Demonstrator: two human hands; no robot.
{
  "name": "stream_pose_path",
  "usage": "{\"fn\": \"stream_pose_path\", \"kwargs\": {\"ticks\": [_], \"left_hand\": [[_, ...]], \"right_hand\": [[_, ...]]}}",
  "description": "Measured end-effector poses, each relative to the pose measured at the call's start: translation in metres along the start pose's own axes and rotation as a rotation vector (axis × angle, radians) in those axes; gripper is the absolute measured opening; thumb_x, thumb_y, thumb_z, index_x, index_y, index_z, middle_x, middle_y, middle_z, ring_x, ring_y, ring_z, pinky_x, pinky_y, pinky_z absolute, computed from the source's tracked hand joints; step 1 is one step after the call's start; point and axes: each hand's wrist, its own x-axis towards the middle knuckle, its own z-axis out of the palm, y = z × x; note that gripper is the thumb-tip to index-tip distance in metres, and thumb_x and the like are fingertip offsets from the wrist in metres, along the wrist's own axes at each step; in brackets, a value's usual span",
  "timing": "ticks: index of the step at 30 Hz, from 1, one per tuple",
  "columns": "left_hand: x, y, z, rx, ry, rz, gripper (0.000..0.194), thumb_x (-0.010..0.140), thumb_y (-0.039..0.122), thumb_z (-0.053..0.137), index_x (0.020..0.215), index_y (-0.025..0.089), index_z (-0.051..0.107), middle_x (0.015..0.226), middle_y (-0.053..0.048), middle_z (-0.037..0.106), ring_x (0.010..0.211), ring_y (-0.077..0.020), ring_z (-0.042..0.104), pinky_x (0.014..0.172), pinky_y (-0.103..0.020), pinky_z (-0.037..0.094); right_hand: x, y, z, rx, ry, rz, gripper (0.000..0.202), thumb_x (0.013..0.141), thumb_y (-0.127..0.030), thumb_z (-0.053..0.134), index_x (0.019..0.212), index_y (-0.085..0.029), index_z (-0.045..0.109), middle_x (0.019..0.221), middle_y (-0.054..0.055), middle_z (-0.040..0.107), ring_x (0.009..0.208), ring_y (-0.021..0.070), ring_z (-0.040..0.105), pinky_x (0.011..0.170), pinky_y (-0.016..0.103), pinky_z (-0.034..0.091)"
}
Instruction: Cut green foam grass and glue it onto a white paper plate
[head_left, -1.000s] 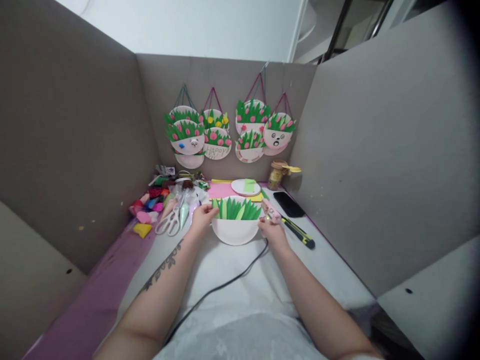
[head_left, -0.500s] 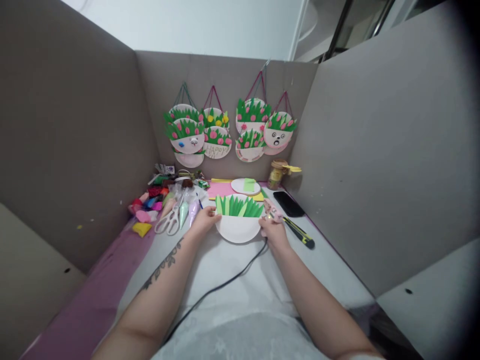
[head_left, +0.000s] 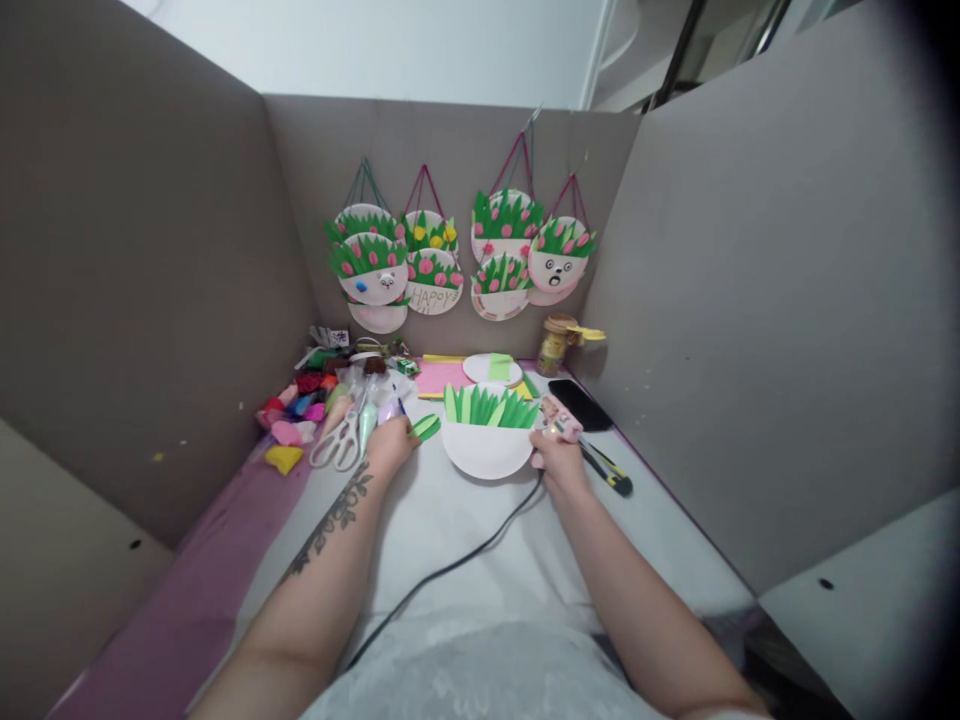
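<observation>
My left hand (head_left: 391, 445) is closed on a few green paper leaves (head_left: 427, 428), whose tips stick out to the right of the fingers. To its right, a white paper plate pocket (head_left: 487, 455) is tilted up above the table, with a row of green paper leaves (head_left: 491, 408) standing along its upper part. My right hand (head_left: 559, 460) pinches the plate's right edge. The same hand also grips a pink glue gun (head_left: 561, 417), its black cord (head_left: 469, 555) trailing down toward my body.
White scissors (head_left: 339, 443), piping bags and colourful clay packs (head_left: 289, 430) lie at the left. A utility knife (head_left: 609, 470), a phone (head_left: 579, 404) and a jar (head_left: 553, 347) are at the right. Another plate (head_left: 480, 369) lies behind; decorated plates (head_left: 375, 285) hang on the back panel.
My left hand has let go of the plate's left edge and moved left and down, now with green leaves in it. My right hand, the plate and the glue gun have shifted slightly right.
</observation>
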Motion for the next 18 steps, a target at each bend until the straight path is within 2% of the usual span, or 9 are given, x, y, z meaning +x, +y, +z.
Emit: {"fn": "stream_pose_path", "kwargs": {"ticks": [3,6,9,11,13,18], "left_hand": [[0.006,-0.008,0.001,-0.117,0.029,-0.016,0.012,0.069,0.024,0.072,0.078,0.019,0.065,0.075,-0.006,0.063,0.078,-0.0232,0.061,0.073,-0.031,0.043],[0.008,-0.012,-0.004,-0.219,0.080,-0.038,0.010,0.067,0.020,0.073,0.069,0.020,0.063,0.067,-0.003,0.060,0.070,-0.0204,0.059,0.070,-0.031,0.042],[0.007,-0.008,-0.013,-0.194,0.117,-0.047,0.005,0.072,0.021,0.068,0.070,0.020,0.064,0.069,-0.004,0.063,0.071,-0.0205,0.060,0.067,-0.030,0.041],[0.005,-0.004,-0.019,-0.145,0.100,-0.076,0.005,0.076,0.024,0.064,0.078,0.020,0.066,0.075,-0.006,0.067,0.074,-0.0216,0.062,0.065,-0.029,0.041],[0.003,0.000,-0.024,-0.115,0.063,-0.123,0.015,0.080,0.026,0.061,0.090,0.019,0.069,0.082,-0.007,0.071,0.078,-0.0227,0.064,0.065,-0.030,0.041],[-0.001,0.006,-0.032,-0.019,-0.021,-0.148,0.033,0.088,0.027,0.052,0.117,0.020,0.066,0.102,-0.011,0.074,0.097,-0.0274,0.066,0.074,-0.032,0.043]], "right_hand": [[-0.003,-0.002,0.002,0.056,0.037,0.043,0.040,0.049,-0.020,0.075,0.087,-0.017,0.065,0.070,0.000,0.069,0.063,0.0171,0.067,0.051,0.023,0.052],[-0.006,-0.006,0.004,0.066,0.072,0.104,0.040,0.044,-0.019,0.077,0.082,-0.016,0.066,0.065,0.000,0.067,0.057,0.0160,0.065,0.049,0.023,0.052],[-0.009,-0.010,0.006,0.075,0.104,0.134,0.035,0.043,-0.019,0.078,0.075,-0.016,0.065,0.064,0.000,0.067,0.056,0.0159,0.064,0.048,0.023,0.051],[-0.011,-0.012,0.008,0.075,0.108,0.151,0.034,0.042,-0.018,0.078,0.073,-0.016,0.064,0.064,0.000,0.067,0.055,0.0150,0.063,0.047,0.022,0.050],[-0.013,-0.011,0.010,0.061,0.085,0.180,0.034,0.044,-0.019,0.078,0.075,-0.016,0.065,0.065,0.000,0.067,0.052,0.0137,0.061,0.043,0.021,0.047],[-0.011,0.000,0.007,-0.078,0.056,0.281,0.036,0.048,-0.024,0.077,0.082,-0.016,0.067,0.063,0.000,0.066,0.048,0.0136,0.058,0.037,0.020,0.039]]}}
